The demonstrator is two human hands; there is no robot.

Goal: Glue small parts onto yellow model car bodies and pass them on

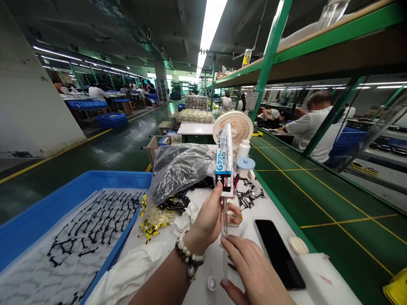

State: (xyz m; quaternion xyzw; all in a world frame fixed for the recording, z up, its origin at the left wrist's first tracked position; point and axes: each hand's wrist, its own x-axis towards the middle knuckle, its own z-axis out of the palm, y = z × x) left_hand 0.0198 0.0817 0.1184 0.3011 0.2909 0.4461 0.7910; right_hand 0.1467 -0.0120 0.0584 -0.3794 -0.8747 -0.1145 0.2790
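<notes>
Left hand [206,220]: We close our fingers firmly round the lower body of a glue tube [224,159]; a beaded bracelet [189,257] sits at our wrist.

Right hand [251,267]: We hold it partly closed, fingers and thumb appearing to pinch a slim clear plastic barrel [224,222]. The fingers hide part of the grip.

Position: The glue tube stands upright, nozzle down, in the air above the bench, directly over the clear plastic barrel.

Handling: We judge the glue tube light and soft-walled, so it may dent under pressure; its lower body offers the surest hold. The clear plastic barrel looks thin, stiff and easily tipped, and is best held close to its middle.

Bench: A small white cap [212,283] lies near our right hand. A black smartphone [279,254] rests beside it, and a clear bag of black parts [179,169] sits ahead, with yellow-and-black scraps [152,224] at its edge.

Tray: A blue tray [41,216] at our left holds rows of black wire-like parts [95,224] on a pale sheet.

Around us: A small desk fan [233,129] faces us beyond the glue tube. To the right, a co-worker [313,131] sits beyond a green conveyor belt [333,199].
</notes>
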